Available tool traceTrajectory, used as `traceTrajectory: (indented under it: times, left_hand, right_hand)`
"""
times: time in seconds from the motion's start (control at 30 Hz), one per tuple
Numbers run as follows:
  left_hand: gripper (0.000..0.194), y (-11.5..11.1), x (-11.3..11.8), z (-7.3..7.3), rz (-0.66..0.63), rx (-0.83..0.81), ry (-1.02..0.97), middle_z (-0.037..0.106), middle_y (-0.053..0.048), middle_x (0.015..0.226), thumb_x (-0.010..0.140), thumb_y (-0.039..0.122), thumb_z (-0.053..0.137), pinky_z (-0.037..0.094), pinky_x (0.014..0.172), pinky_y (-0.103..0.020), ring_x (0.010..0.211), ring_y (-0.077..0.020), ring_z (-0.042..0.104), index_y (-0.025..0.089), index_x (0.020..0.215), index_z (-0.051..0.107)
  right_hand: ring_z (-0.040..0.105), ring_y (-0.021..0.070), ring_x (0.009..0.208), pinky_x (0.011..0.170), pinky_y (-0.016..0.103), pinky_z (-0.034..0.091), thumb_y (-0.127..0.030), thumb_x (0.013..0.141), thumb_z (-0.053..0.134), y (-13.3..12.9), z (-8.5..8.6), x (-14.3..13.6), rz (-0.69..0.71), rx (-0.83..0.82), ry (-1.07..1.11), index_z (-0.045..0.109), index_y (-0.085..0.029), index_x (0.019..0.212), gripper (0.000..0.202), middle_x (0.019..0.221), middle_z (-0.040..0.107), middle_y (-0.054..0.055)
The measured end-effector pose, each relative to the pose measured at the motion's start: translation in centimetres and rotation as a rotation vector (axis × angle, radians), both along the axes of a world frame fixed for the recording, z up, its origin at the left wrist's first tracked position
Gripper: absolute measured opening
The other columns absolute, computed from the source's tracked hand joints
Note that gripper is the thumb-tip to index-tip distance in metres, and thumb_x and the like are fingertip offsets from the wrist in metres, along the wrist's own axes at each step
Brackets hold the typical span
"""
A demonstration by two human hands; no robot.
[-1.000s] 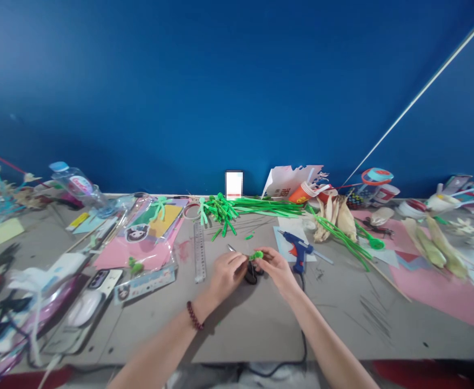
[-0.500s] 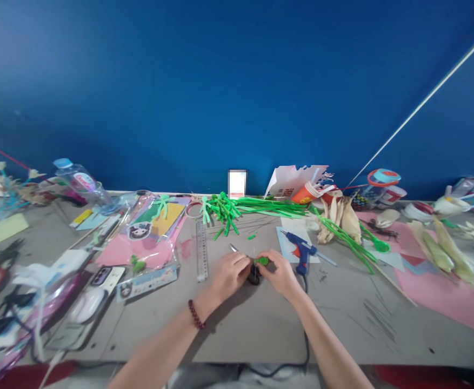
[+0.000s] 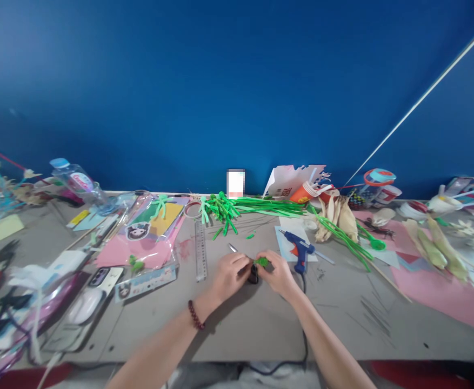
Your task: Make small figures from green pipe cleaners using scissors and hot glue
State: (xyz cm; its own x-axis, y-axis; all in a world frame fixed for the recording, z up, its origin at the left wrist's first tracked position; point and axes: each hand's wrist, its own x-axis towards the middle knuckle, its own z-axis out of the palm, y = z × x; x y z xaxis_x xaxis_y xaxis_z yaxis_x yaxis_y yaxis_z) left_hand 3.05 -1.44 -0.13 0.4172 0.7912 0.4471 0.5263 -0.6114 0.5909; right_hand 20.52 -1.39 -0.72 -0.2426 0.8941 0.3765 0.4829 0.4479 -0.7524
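Near the table's front middle, my right hand (image 3: 276, 273) pinches a small green fuzzy piece (image 3: 262, 262) between thumb and fingers. My left hand (image 3: 233, 275) is closed just left of it, its fingertips almost meeting the right ones. Scissors (image 3: 254, 274) with black handles lie under or in the left hand; a metal tip (image 3: 232, 247) shows beyond its knuckles. Whether the left fingertips also hold the green piece is too small to tell. A bundle of green fuzzy stems (image 3: 275, 206) lies behind the hands.
A blue glue gun (image 3: 300, 249) lies right of my hands, its cable running to the front edge. A clear ruler (image 3: 200, 251) lies to the left, beside a plastic bag of coloured sheets (image 3: 139, 251). Dried husks (image 3: 334, 219), a phone (image 3: 101, 278) and a bottle (image 3: 77, 179) are farther out.
The view has shifted slightly, with objects on the right appearing a little farther left. Both hands stay together at nearly the same place, and the black handles appear slightly turned.
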Motion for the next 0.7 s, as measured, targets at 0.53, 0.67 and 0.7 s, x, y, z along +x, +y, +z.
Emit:
traceTrajectory:
  times: [0.53, 0.67, 0.7]
  left_hand:
    - [0.017, -0.18, 0.17, 0.56, 0.023, 0.009, -0.161, 0.067, -0.006, 0.074, 0.087, 0.026, 0.051, 0.045, 0.066, -0.027, 0.070, -0.0168, 0.060, 0.019, 0.080, 0.065]
    - [0.016, -0.04, 0.13, 0.32, 0.029, 0.075, -0.123, 0.065, -0.005, 0.070, 0.086, 0.024, 0.051, 0.045, 0.063, -0.027, 0.066, -0.0161, 0.059, 0.018, 0.077, 0.063]
    - [0.016, 0.01, 0.10, 0.25, 0.034, 0.084, -0.114, 0.065, -0.005, 0.070, 0.086, 0.024, 0.051, 0.045, 0.062, -0.027, 0.066, -0.0161, 0.059, 0.018, 0.076, 0.063]
  right_hand:
    - [0.053, 0.0160, 0.067, 0.064, 0.025, 0.043, -0.014, 0.076, 0.051, -0.08, -0.23, -0.13, -0.005, 0.047, 0.020, 0.057, -0.019, 0.079, 0.008, 0.071, 0.056, 0.001]
    - [0.054, 0.0162, 0.068, 0.065, 0.026, 0.044, -0.013, 0.076, 0.052, 0.04, -0.57, -0.12, 0.007, 0.032, 0.022, 0.057, -0.019, 0.081, 0.009, 0.073, 0.057, 0.002]
    - [0.055, 0.0164, 0.069, 0.066, 0.026, 0.045, -0.014, 0.077, 0.052, 0.07, -0.65, -0.09, 0.009, 0.021, 0.023, 0.058, -0.019, 0.081, 0.009, 0.073, 0.057, 0.002]
